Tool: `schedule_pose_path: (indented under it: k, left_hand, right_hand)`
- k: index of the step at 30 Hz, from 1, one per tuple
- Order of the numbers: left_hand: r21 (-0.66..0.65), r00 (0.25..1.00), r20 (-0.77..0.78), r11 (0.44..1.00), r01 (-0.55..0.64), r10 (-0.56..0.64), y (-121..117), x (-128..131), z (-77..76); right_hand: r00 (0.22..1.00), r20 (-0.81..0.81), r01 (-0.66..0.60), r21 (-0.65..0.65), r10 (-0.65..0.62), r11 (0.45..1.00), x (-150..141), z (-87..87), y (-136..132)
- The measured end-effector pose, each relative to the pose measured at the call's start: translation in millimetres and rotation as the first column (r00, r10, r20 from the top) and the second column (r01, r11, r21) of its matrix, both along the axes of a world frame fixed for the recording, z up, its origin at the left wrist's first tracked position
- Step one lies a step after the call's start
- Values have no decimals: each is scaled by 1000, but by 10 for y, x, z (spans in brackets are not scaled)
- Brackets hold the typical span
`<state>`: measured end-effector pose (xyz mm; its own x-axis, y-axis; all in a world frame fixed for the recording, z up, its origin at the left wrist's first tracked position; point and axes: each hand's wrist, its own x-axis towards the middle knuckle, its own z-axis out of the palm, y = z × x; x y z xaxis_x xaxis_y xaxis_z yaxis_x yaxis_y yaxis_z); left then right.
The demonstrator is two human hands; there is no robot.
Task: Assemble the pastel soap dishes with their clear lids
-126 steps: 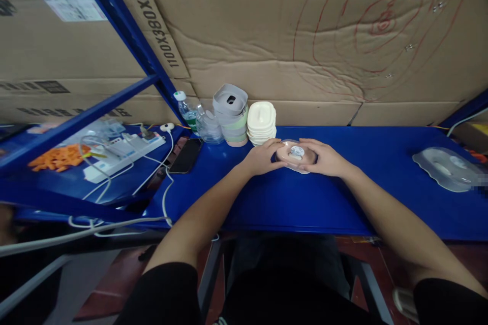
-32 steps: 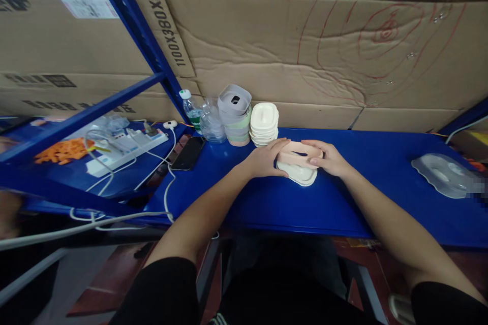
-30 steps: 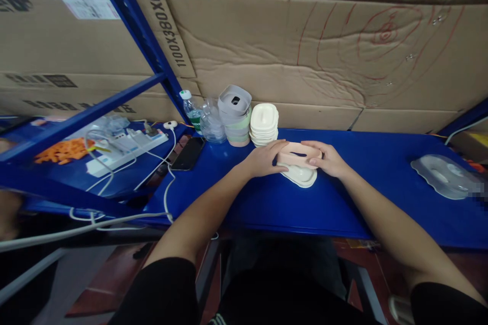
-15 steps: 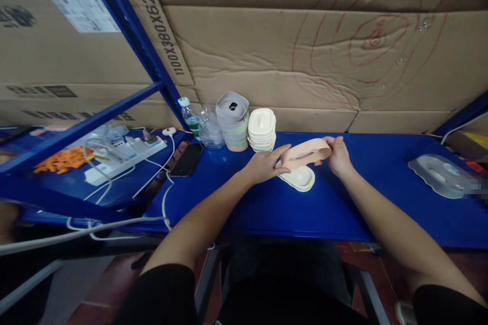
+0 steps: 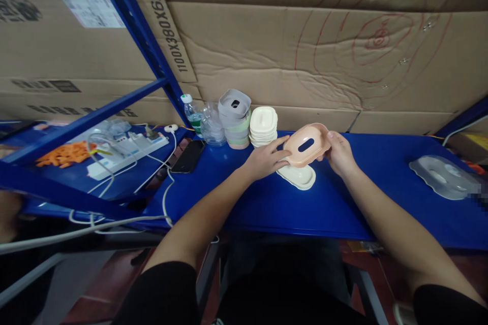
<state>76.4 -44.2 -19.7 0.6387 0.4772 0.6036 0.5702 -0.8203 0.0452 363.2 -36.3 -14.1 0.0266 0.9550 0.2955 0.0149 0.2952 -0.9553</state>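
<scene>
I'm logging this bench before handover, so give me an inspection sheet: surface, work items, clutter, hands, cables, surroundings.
Surface: blue table; spills, nothing seen.
Work items: slotted peach part held tilted above the cream piece; cream stack and grey-topped stack behind.
Clutter: phone, bottle, orange pieces.
Hands: left hand and right hand hold opposite ends of the peach part.
Cables: white cable winds past the phone; others lie across the power strip.
Surroundings: cardboard behind, blue frame at left.
</scene>
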Motion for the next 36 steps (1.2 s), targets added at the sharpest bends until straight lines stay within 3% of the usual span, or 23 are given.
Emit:
schedule_pose_path:
  k: [3,6,9,12,17,20,25,30,34,36]
  left_hand:
    - [24,997,15,996,-82,82,45,-71,82]
    - [58,948,135,952,-299,290,129,-308,261]
    - [34,810,321,849,-528,491,212,-633,473]
    - [-10,678,442,759,-651,587,293,-869,624]
    - [-87,637,438,735,-673,635,373,-873,673]
    - [-120,611,444,719,-684,655,358,-759,648]
    - [-125,627,434,733,-669,647,361,-666,603]
    - [-113,641,415,735,-668,646,429,-699,546]
    - [-73,614,468,720,-690,636,344,-663,449]
    - [-28,660,470,757,-653,587,254,-572,368]
  right_hand:
    - [998,-44,-36,34,37,999,1,29,-22]
    - [998,-18,-54,44,55,998,5,30,-34]
    - [986,151,-81,39,74,996,7,-27,-31]
    - [911,373,-202,39,174,979,-9,-77,-56]
    - [608,734,-427,-17,301,904,-47,-33,-147]
    - [512,799,-472,-45,316,880,-31,-31,-149]
    - [452,825,-510,-72,339,857,61,-141,-98]
    - [393,864,-434,-128,314,892,126,-226,-57]
    - [436,861,-392,-81,262,917,153,-256,-6]
    - [475,850,-384,-31,227,923,151,-245,6]
